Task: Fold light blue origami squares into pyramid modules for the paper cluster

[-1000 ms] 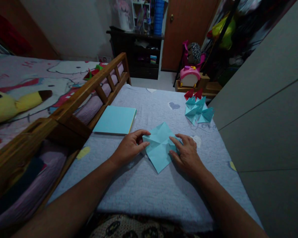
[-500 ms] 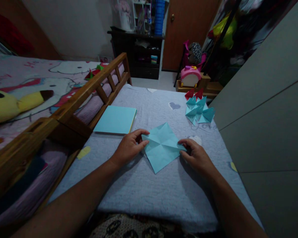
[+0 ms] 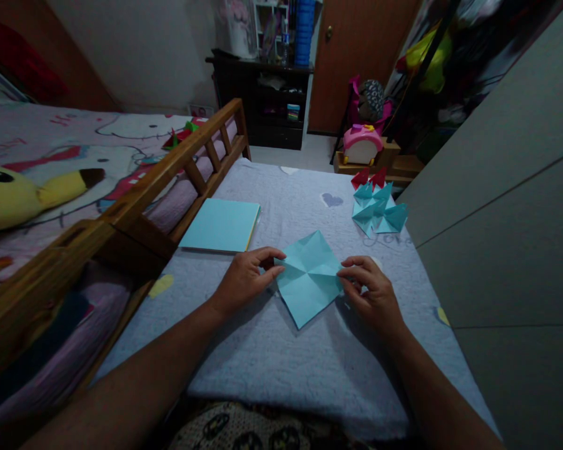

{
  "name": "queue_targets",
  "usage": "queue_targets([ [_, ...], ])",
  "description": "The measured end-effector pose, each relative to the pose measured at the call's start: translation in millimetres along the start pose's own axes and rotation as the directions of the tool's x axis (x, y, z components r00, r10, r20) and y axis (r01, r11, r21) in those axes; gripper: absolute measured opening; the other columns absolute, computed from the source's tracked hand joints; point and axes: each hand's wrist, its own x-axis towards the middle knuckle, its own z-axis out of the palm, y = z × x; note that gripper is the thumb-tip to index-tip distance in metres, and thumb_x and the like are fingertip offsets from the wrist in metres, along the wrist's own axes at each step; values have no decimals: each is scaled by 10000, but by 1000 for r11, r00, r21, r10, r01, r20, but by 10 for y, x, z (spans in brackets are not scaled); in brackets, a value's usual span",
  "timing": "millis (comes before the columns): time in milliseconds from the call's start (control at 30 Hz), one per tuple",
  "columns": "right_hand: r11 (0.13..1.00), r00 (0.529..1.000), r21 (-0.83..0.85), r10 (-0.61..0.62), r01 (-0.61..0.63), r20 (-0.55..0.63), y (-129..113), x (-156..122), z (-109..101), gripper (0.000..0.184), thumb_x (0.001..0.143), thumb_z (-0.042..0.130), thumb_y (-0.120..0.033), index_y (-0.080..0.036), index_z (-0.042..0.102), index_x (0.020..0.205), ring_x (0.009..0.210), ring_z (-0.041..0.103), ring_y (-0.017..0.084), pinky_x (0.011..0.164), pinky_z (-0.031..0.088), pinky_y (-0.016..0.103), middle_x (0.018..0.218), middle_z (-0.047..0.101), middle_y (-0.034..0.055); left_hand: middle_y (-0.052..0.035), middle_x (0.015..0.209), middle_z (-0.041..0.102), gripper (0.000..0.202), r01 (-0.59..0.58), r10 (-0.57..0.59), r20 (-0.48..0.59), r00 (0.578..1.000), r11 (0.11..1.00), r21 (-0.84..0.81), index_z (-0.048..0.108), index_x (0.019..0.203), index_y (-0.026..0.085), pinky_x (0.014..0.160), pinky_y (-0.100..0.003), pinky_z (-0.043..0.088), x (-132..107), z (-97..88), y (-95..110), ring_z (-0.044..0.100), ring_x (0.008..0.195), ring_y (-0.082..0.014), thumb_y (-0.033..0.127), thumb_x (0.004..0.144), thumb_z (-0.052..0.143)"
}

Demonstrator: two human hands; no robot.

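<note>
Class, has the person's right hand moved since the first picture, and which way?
Yes: the right hand has moved to the right, judged against the dark heart print.

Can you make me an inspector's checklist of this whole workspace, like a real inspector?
Surface: pale patterned cloth, with hearts.
Job's things: creased blue sheet, spread open, one corner pointing toward the person.
Clutter: blue-topped stack at left; folded blue papers and folded red papers at far right.
Hands: left hand pinches the sheet's left corner; right hand holds its right corner.
Cables: nothing seen on the cloth.
Surroundings: wooden rail, yellow plush toy, brown door, pink toy case.
</note>
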Motion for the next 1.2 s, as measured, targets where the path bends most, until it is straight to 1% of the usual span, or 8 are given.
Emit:
queue_targets([
  [167,998,999,35,-49,49,-7,-65,11,13,115,897,584,-196,-236,692,903,779,667,189,691,545,330,888,716,51,-14,757,672,92,-35,35,-12,999,999,-3,722,894,208,709,-320,487,-15,-8,35,597,684,-166,267,837,682],
  [300,993,997,93,70,-69,-11,-63,-2,40,73,863,649,-250,-241,683,927,755,677,188,706,561,336,865,723,36,-26,810,666,70,-94,95,-9,995,995,18,702,841,205,734,-322,488,-12,-19,57,591,741,-173,269,837,675],
  [500,931,984,322,172,-174,34,-45,-26,64,192,812,702,-255,-243,648,996,878,684,194,768,580,329,971,716,51,-19,801,637,86,-103,103,8,995,995,-5,706,899,209,720,-316,474,-27,-10,57,572,736,-169,265,839,682],
  [600,918,988,365,150,-153,37,-48,-20,52,218,807,648,-187,-246,635,1016,940,681,188,831,572,332,1017,706,53,-11,782,628,126,-67,68,11,998,995,-67,698,949,207,714,-318,475,-34,-12,62,567,709,-161,258,837,672],
  [733,942,996,324,79,-84,29,-67,3,31,118,801,606,-153,-238,629,880,984,666,205,841,559,351,1009,691,60,-21,806,642,127,-62,64,19,998,993,-104,690,961,201,725,-319,484,-34,-20,74,592,740,-167,230,848,641],
  [900,977,1000,213,-16,15,0,-102,7,13,115,836,606,-142,-243,657,854,985,648,215,801,540,350,1058,665,70,-43,908,630,58,-212,211,-26,977,977,-33,697,878,199,745,-304,488,-37,-10,72,603,834,-172,202,874,639],
  [1067,968,1000,249,-28,28,-2,-104,-48,44,125,913,576,-160,-257,654,934,985,661,214,798,541,354,1048,699,64,-71,1153,616,72,-280,280,-41,959,960,-7,685,908,198,640,-253,459,-74,24,69,582,821,-141,178,905,616],
  [1200,962,999,269,-46,49,-19,-100,-88,104,145,918,591,-159,-257,666,993,931,682,201,811,552,354,978,720,45,-41,956,672,99,-391,391,-2,920,920,-24,660,954,198,658,-255,478,-95,93,64,599,787,-137,151,941,573],
])
